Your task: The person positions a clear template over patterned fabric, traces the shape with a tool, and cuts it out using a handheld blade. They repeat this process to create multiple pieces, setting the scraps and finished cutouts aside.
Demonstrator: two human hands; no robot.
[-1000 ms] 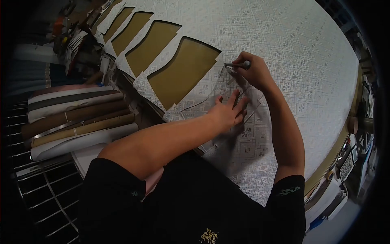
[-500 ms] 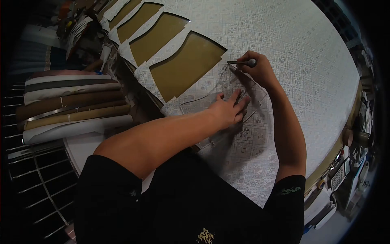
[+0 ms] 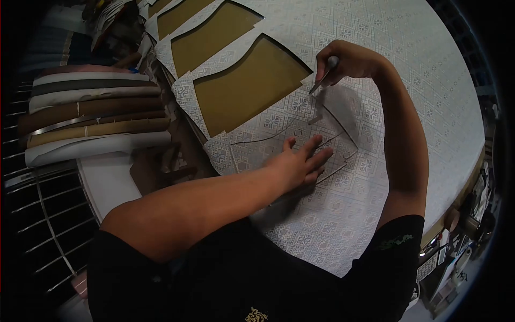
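Note:
My left hand [image 3: 303,162] lies with fingers spread on what looks like a clear template [image 3: 279,153] with dark edges, on pale patterned fabric [image 3: 343,204]. Above its far end, my right hand [image 3: 343,64] grips a slim knife [image 3: 325,73] with a grey handle. The knife's thin tip points down and left, at the fabric near the template's far corner. A small grey bar [image 3: 315,119] shows between the hands. Beyond my left hand, a curved cut-out [image 3: 247,88] in the fabric bares an olive-brown surface.
Another similar cut-out [image 3: 214,37] lies farther up the fabric, with more behind it. Rolls of material [image 3: 96,115] are stacked at the left above a wire rack [image 3: 51,214]. A calculator [image 3: 432,263] and other items line the right edge.
My right hand has risen slightly, and the knife has swung from nearly level to steeply tilted, its tip lower. My left hand stays spread in about the same place. The view has shifted.

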